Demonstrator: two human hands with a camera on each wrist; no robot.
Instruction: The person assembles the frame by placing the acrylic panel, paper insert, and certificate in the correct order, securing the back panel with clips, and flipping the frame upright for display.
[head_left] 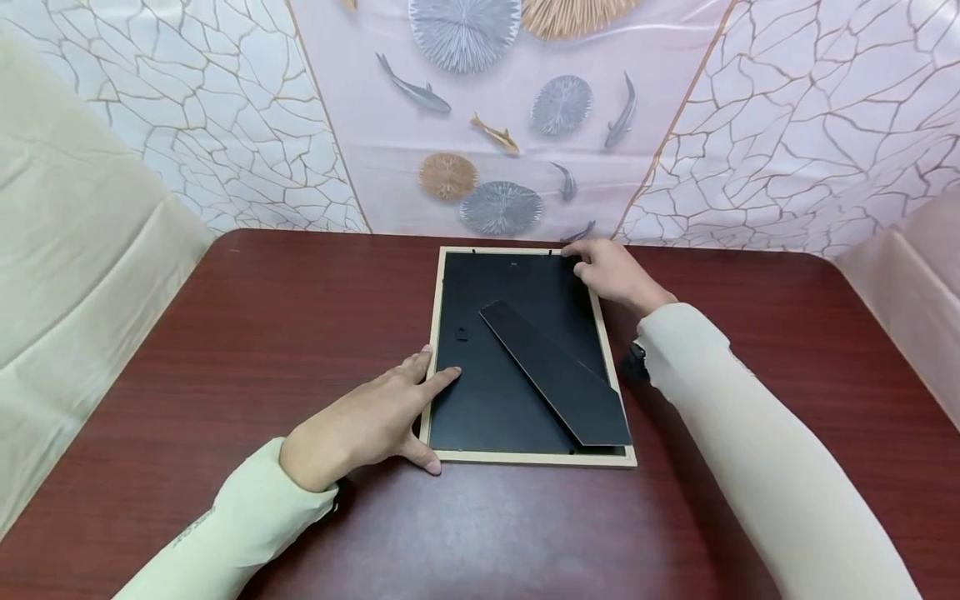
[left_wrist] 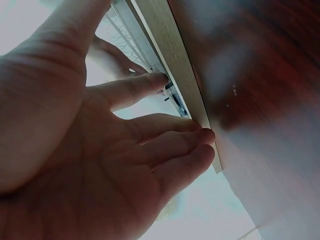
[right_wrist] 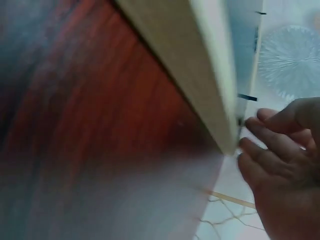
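Observation:
A picture frame (head_left: 525, 457) with a pale wooden border lies face down, its black backing board (head_left: 480, 400) upward. Slanting across the board is a black easel leg (head_left: 558, 375), its wide end over the near right corner. My left hand (head_left: 360, 425) rests at the frame's near left side, fingers spread; the index finger reaches over the board and the thumb lies by the near corner. At the far right corner, my right hand (head_left: 611, 271) has its fingertips right at the border. The right wrist view shows those fingers loosely bent beside the wooden corner.
The frame lies on a dark red wooden table (head_left: 315, 308). Behind the table hangs a patterned cloth (head_left: 510, 125) with fish and round motifs, and plain cream cloth (head_left: 75, 250) hangs at the left. A small black hanger (head_left: 461, 334) sits on the backing board.

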